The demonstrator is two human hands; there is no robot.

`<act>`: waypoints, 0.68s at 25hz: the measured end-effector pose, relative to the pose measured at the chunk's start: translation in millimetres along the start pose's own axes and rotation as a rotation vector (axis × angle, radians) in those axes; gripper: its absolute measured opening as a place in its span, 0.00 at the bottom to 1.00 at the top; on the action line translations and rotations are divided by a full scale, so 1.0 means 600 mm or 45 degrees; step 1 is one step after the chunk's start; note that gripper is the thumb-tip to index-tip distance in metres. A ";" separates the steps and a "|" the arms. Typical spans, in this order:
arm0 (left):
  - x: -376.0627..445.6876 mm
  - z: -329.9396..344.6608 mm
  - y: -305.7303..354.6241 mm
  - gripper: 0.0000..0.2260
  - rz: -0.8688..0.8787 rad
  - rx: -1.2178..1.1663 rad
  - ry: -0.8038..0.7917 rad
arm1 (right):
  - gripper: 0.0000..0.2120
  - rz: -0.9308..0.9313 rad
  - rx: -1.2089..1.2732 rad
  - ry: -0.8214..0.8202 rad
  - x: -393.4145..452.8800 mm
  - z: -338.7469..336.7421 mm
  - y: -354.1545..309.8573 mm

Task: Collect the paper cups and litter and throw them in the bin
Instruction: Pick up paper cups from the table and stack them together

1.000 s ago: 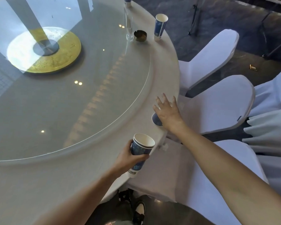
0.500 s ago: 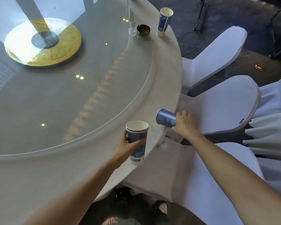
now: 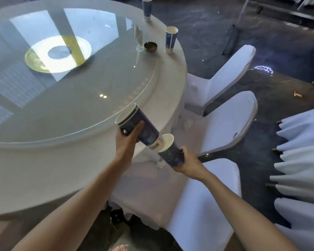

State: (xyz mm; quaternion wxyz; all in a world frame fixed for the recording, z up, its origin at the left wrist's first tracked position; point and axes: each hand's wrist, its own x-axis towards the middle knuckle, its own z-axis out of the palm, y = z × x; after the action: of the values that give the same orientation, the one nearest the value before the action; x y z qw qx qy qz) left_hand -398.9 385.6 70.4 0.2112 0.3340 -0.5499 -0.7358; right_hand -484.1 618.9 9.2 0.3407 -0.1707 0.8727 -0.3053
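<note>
Presently held, left hand (image 3: 127, 142): fingers (image 3: 138, 127) wrapped round a blue paper cup stack (image 3: 140, 125), two white rims showing at its mouth, tilted with the mouth toward the desk centre and the base pointing down to the right.

Right hand (image 3: 188, 163): fingers (image 3: 183, 151) closed about the base end of a single blue cup (image 3: 170, 153), tilted, its white mouth turned up toward the stack. The stack's white base sits at this cup's mouth, touching or just entering; which cannot be told.

Both held items hang over the near right rim of the desk (image 3: 43, 169), a round white surface bearing a glass turntable (image 3: 71, 91) with a gold disc (image 3: 58, 53) at its middle.

Far rim of desk: one upright blue cup (image 3: 171, 39); just left of it a small dark ashtray (image 3: 150, 47); left again a clear stemmed glass (image 3: 139, 38); further back a second upright cup (image 3: 146, 8), partly cut by the frame edge.

Right of desk: white-covered chairs (image 3: 227, 120) tucked close, one directly below the hands. Further right, more covered chairs with pleated skirts (image 3: 301, 160).

Dark floor (image 3: 261, 33): one small gold-coloured scrap (image 3: 298, 95) beyond the chairs, kind not discernible.
</note>
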 end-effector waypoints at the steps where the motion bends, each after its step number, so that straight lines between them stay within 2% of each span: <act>1: -0.034 0.018 -0.007 0.26 0.023 0.004 0.022 | 0.30 -0.043 -0.013 -0.032 -0.019 -0.006 0.009; 6: -0.168 0.053 -0.036 0.27 0.054 0.104 0.065 | 0.30 -0.201 -0.004 -0.117 -0.105 -0.015 0.031; 11: -0.250 0.027 -0.046 0.27 0.076 0.154 0.040 | 0.29 -0.304 -0.012 -0.146 -0.153 0.016 0.006; 15: -0.305 -0.011 -0.060 0.37 0.092 0.203 0.014 | 0.29 -0.329 0.001 -0.207 -0.190 0.043 0.000; 17: -0.332 -0.033 -0.075 0.38 0.111 0.218 0.035 | 0.29 -0.357 0.005 -0.303 -0.216 0.056 -0.007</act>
State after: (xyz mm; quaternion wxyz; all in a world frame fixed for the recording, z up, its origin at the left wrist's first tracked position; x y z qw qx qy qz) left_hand -244.8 521.2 75.6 0.2213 0.3365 -0.6219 -0.6716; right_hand -368.4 667.1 55.6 0.3960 -0.3249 0.7932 -0.3294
